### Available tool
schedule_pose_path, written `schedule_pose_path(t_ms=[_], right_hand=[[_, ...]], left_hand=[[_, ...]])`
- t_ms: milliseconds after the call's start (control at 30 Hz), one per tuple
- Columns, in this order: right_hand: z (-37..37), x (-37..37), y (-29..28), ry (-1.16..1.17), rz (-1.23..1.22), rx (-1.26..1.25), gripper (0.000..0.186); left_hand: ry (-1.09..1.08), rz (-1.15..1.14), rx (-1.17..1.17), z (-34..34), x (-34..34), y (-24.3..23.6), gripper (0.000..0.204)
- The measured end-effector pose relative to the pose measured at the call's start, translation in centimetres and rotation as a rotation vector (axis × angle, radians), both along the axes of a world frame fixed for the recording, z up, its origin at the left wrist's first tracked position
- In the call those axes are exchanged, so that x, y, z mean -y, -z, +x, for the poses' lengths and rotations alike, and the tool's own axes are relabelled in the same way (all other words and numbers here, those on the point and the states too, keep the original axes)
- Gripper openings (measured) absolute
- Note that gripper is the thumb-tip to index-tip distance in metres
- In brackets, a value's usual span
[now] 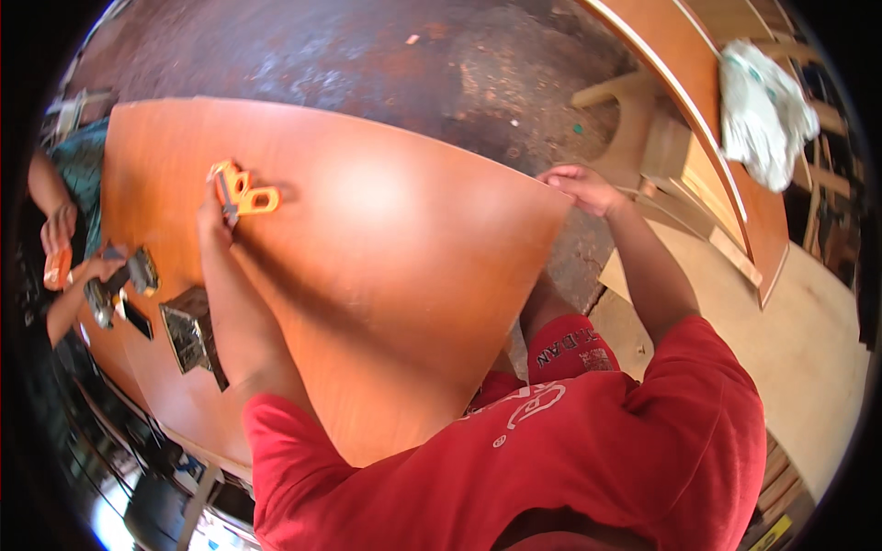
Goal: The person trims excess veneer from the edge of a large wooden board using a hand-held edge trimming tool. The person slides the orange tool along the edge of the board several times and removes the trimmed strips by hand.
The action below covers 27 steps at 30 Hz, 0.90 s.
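Note:
A large brown laminated board (395, 266) lies flat in front of me. My left hand (215, 219) reaches across it to the far left and is closed on an orange plastic hand tool (246, 195) with a grey blade part, which rests on the board's surface. My right hand (582, 187) is stretched out to the board's far right corner and grips its edge, fingers curled over it. My red shirt fills the lower part of the view and hides the board's near edge.
At the left edge another person in teal holds a small orange thing (57, 266) and a grey metal tool (119, 280). Shiny metal pieces (188, 332) lie on the board's left. A second brown panel (707, 119), a white cloth (763, 110) and pale plywood (808, 349) are at the right.

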State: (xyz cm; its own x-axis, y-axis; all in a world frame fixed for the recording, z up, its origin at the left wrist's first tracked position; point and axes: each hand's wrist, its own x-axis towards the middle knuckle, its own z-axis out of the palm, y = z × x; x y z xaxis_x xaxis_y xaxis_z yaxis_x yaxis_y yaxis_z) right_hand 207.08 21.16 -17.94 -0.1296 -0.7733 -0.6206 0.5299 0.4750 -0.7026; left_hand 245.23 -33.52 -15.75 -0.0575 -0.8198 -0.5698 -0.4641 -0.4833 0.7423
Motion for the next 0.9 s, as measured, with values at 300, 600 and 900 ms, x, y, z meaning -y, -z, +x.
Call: schedule_pose_path(t_ms=[300, 600, 900], right_hand=[[9.7, -5.6, 0.7, 0.696, -0.020, -0.138, 0.033], [13.4, -10.2, -5.3, 0.356, -0.205, -0.045, 0.030], [10.3, -8.0, -2.8, 0.980, -0.150, -0.017, 0.024]], left_hand=[[0.656, -0.145, -0.072, -8.8, -24.7, -3.0, 0.046], [1.016, 0.049, -0.272, -19.4, -47.5, -6.1, 0.031], [1.120, -0.745, -0.226, -22.3, -44.4, -4.0, 0.034]])
